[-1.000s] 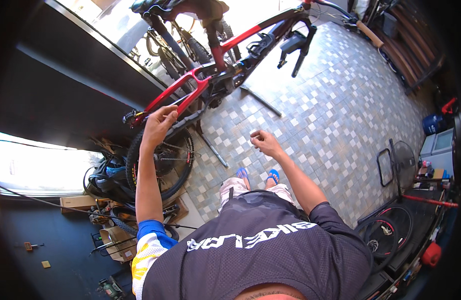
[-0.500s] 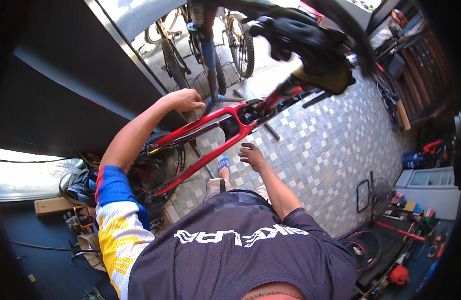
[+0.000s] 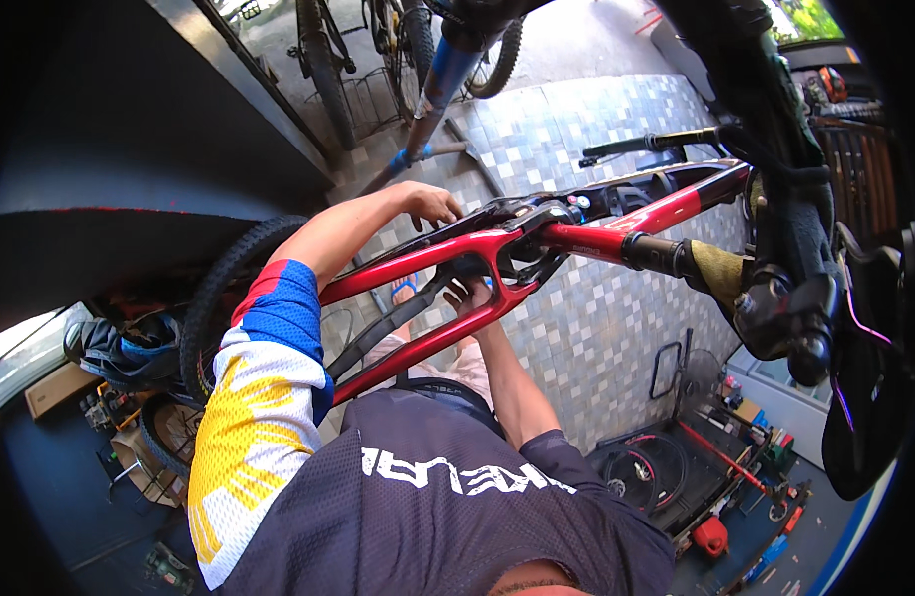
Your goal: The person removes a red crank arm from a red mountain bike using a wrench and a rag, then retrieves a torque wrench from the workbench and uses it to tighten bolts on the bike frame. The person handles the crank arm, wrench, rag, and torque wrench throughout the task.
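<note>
A red bicycle frame [image 3: 465, 245] lies across the view in front of me, gripped at its seatpost by a black clamp [image 3: 790, 308] over a yellowish cloth [image 3: 715, 273]. My left hand [image 3: 434, 206] hovers by the frame's far side near the black linkage, fingers bent and apart, with nothing visible in them. From below, my right hand [image 3: 467, 294] reaches behind the near red tube into the gap between the tubes. Its fingers look loosely spread close to the dark parts there; the tube hides some of the hand. The knobby rear wheel [image 3: 214, 298] is at the left.
A blue stand post [image 3: 445, 79] rises beyond the frame. Several bicycles [image 3: 328, 79] stand at the far left. Tools, a red bottle [image 3: 710, 536] and a loose wheel rim [image 3: 641, 472] lie at lower right. A backpack [image 3: 140, 348] rests at left.
The frame and clamp now sit closer and further right in view. My left hand has moved right along the frame; my right hand has gone up behind the near tube.
</note>
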`<state>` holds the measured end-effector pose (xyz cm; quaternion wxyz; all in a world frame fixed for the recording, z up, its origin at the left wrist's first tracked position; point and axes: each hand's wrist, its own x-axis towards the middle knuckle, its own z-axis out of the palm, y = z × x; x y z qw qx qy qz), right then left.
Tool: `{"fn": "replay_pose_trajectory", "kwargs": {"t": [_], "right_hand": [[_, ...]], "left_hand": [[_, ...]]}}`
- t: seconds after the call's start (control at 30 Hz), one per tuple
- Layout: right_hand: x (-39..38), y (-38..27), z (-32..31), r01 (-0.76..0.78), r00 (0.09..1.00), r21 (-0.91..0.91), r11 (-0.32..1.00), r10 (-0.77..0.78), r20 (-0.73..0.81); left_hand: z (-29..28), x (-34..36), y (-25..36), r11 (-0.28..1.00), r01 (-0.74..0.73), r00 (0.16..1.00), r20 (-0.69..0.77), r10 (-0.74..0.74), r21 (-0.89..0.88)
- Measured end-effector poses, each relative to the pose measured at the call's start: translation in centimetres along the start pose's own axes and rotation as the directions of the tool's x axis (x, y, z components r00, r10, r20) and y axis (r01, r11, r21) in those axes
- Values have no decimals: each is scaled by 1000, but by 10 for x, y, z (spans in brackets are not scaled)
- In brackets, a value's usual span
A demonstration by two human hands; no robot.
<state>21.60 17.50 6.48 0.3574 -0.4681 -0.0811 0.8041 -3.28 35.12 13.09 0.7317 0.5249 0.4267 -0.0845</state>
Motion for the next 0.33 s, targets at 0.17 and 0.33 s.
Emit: {"fn": "replay_pose_trajectory", "kwargs": {"t": [0.17,0.33], "right_hand": [[14,8,-11,21,1000,15,1000,-21,-14],[9,9,-2,82,995,-14,997,-83,-59]], "left_hand": [[-4,2,-16,995,-52,997,57,57,-89],[-2,10,-25,984,-47,998,20,52,-173]]}}
